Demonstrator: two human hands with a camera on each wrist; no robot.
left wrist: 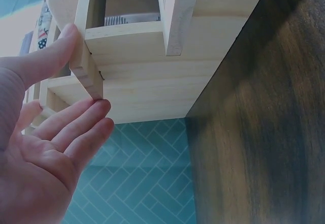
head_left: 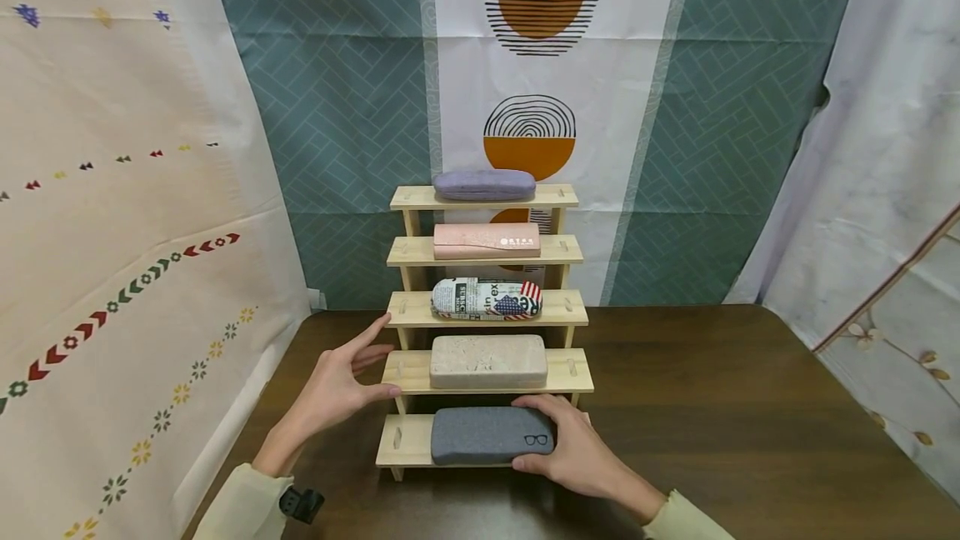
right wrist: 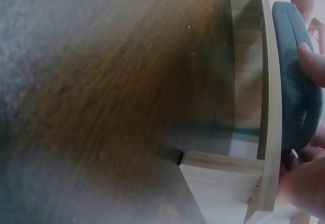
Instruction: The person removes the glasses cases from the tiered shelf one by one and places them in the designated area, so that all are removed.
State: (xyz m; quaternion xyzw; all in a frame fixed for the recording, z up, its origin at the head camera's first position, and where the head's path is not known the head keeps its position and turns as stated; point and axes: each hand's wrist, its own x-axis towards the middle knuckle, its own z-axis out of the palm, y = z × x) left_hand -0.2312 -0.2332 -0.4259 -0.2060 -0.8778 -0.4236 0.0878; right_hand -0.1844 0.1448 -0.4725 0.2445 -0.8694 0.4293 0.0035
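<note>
A grey glasses case (head_left: 487, 437) with a small glasses print lies on the lowest step of a wooden stepped stand (head_left: 408, 440). My right hand (head_left: 573, 452) grips its right end, thumb at the front and fingers behind; the right wrist view shows the thumb on the grey case (right wrist: 292, 76). My left hand (head_left: 337, 386) holds the left end of the second step from the bottom. In the left wrist view, its thumb and fingertips pinch that board's end (left wrist: 86, 71). On that same step sits a beige glasses case (head_left: 487, 361).
Higher steps hold a printed glasses case (head_left: 486, 298), a pink case (head_left: 486, 240) and a purple case (head_left: 484, 184). The stand rests on a dark wooden table (head_left: 675, 390). Patterned cloth (head_left: 337, 107) hangs behind, with light cloths at both sides.
</note>
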